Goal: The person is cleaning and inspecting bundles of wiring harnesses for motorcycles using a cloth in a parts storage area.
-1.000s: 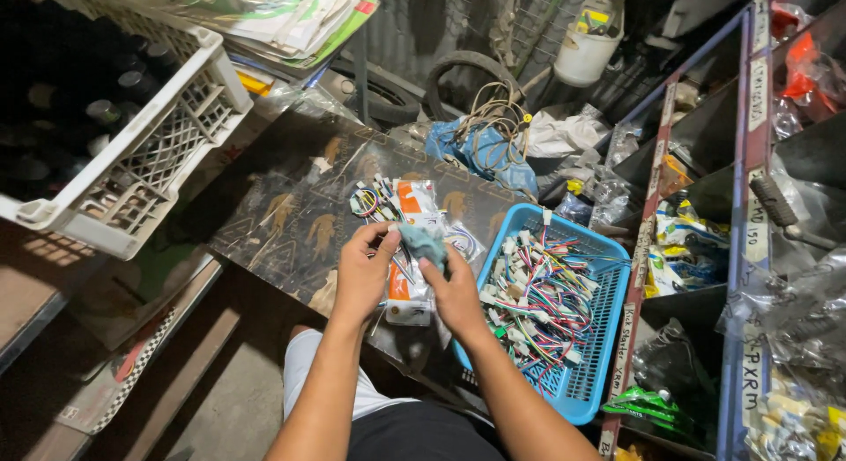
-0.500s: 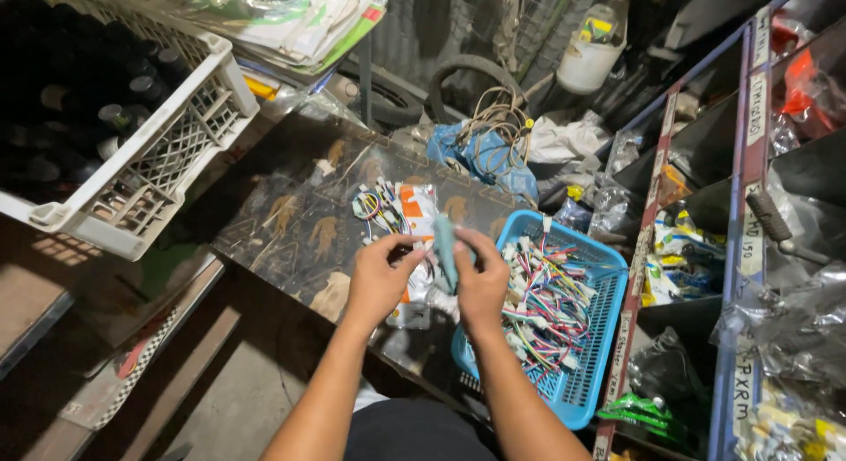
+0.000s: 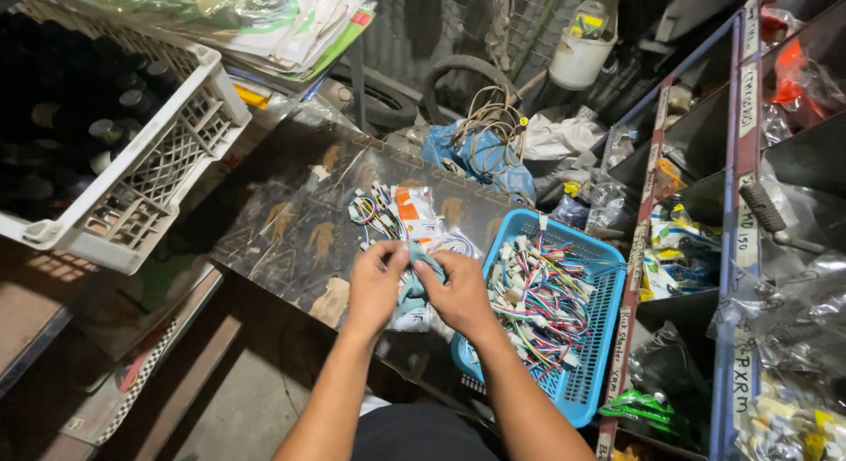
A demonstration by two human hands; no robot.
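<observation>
Teal cloth (image 3: pixel 412 285): pinched between both hands, just left of the blue basket (image 3: pixel 592 373).
Left hand (image 3: pixel 377 280): fingers closed on cloth.
Right hand (image 3: pixel 460 289): fingers closed on cloth.

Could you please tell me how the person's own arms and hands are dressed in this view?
Both forearms are bare to the frame's edge, with no sleeves in view. The left hand and right hand wear no gloves; no rings, watch or wristbands are visible.
</observation>
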